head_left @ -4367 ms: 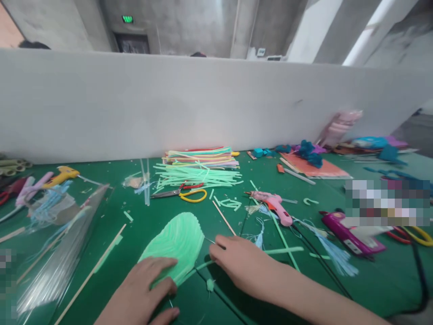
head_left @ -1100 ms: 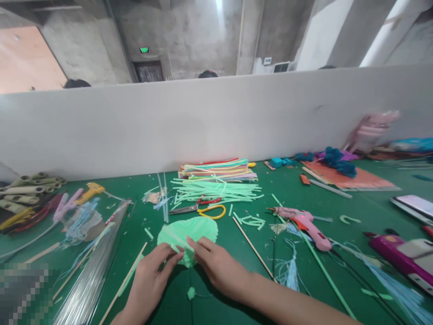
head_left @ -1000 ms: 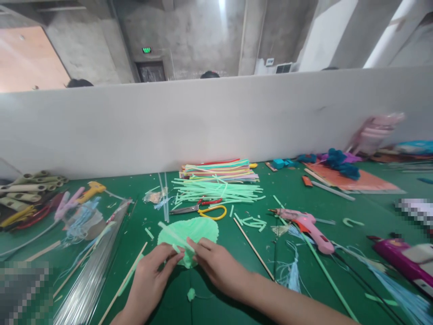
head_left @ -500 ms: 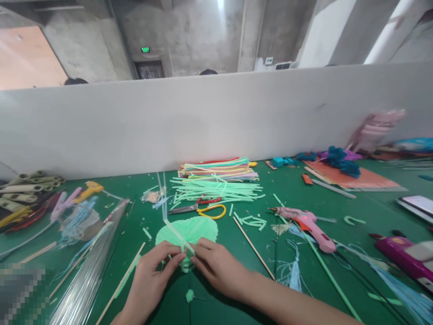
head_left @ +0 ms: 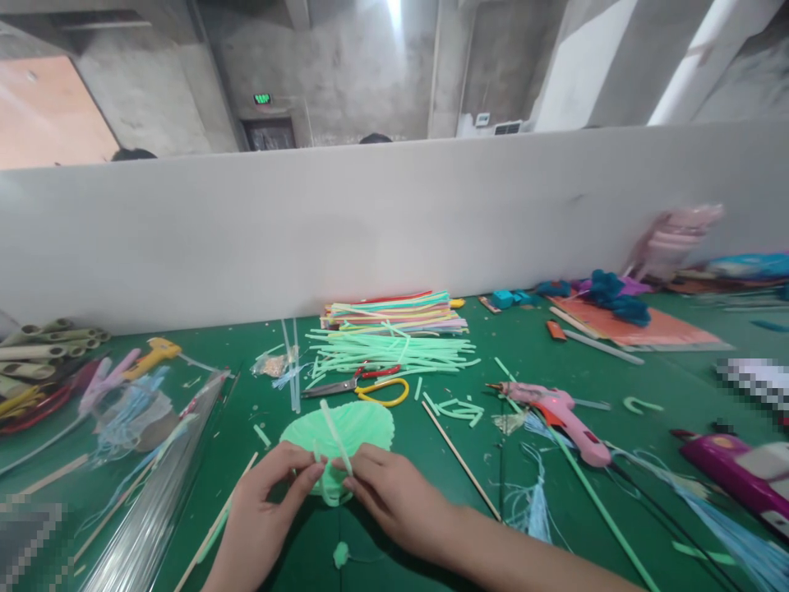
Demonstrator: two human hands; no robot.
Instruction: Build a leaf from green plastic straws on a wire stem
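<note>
A light green leaf-shaped piece [head_left: 348, 425] lies on the green table [head_left: 431, 477] in front of me. My left hand [head_left: 262, 514] and my right hand [head_left: 398, 506] meet at its near end, fingers pinched together. Between the fingertips stands a thin light green strip [head_left: 333, 432], tilted up and away over the leaf. A small green scrap [head_left: 339, 554] lies just below the hands.
Scissors with yellow and red handles [head_left: 363, 386] and a pile of green strips [head_left: 388, 349] lie behind the leaf. A pink glue gun [head_left: 558, 409] and a wooden stick [head_left: 459, 460] lie to the right. A clear plastic sleeve [head_left: 148, 493] lies left. A white partition [head_left: 370, 222] backs the table.
The leaf was turned from lying slanted under flat hands to wide end away. Both hands closed on its near end, and the thin strip swung from leaning left to nearly upright.
</note>
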